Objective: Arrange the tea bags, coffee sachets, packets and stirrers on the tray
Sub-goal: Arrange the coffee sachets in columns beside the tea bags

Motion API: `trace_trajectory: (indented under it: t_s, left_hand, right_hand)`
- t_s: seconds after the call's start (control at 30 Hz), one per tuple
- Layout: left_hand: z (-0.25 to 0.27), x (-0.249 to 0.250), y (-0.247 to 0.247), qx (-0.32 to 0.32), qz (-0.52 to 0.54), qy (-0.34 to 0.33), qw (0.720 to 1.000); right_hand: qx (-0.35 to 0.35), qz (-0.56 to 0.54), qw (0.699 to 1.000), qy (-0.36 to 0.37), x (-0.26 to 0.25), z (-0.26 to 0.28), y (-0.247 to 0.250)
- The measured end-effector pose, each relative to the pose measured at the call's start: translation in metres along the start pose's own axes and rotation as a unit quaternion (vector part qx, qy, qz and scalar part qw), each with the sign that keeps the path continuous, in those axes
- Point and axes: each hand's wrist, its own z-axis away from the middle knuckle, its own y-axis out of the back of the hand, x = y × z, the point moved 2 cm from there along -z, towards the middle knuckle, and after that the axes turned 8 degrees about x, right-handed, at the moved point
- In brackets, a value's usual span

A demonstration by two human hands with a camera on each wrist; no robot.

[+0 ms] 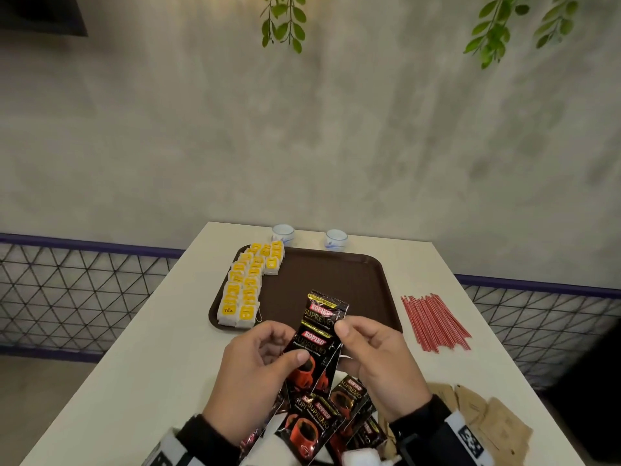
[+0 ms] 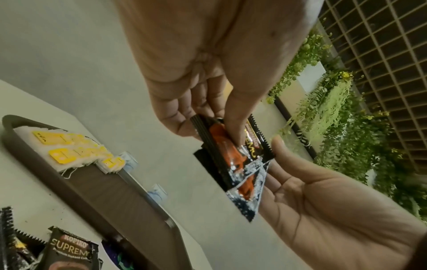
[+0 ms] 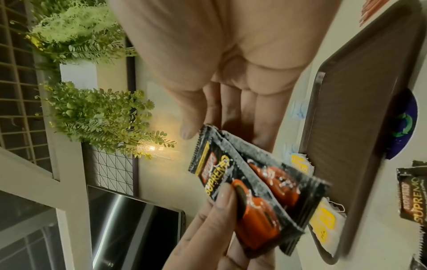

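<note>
Coffee sachets (image 1: 317,334) pinched between left hand (image 1: 255,371) and right hand (image 1: 376,361), above tray (image 1: 336,280) near edge. Beyond: tea bags (image 1: 248,284) already placed. Stirrers (image 1: 433,322), brown packets (image 1: 484,418), remaining sachets (image 1: 322,422) still on table.

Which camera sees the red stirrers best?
The head view: the whole bundle of stirrers lies on the table right of the tray. The right wrist view shows only a blurred corner of them. The left wrist view shows none.
</note>
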Motion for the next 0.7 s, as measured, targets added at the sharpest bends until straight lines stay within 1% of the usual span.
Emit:
trace_trajectory:
  t_s: [0.07, 0.2, 0.3, 0.43, 0.53, 0.7]
  left_hand:
    - [0.000, -0.002, 0.000, 0.007, 0.003, 0.006, 1.000]
    - [0.004, -0.007, -0.003, 0.017, 0.018, 0.022, 0.999]
    - [0.007, -0.011, -0.005, 0.019, 0.028, 0.028, 0.999]
    - [0.004, -0.009, -0.002, 0.024, 0.099, 0.035, 0.994]
    - [0.001, -0.008, 0.000, 0.024, 0.121, 0.032, 0.992]
    - [0.000, -0.013, -0.002, 0.058, 0.147, 0.048, 0.986]
  right_hand:
    - [0.002, 0.002, 1.000, -0.001, 0.001, 0.000, 0.002]
    - [0.039, 0.019, 0.999, 0.008, 0.002, -0.001, 0.004]
    - [0.040, 0.033, 0.999, 0.004, 0.002, 0.000, 0.003]
    - [0.046, 0.016, 0.999, -0.024, 0.005, 0.002, 0.004]
    - [0.033, -0.001, 0.998, -0.052, 0.008, 0.003, 0.005]
    - [0.005, -0.028, 0.997, -0.070, 0.016, 0.008, 0.006]
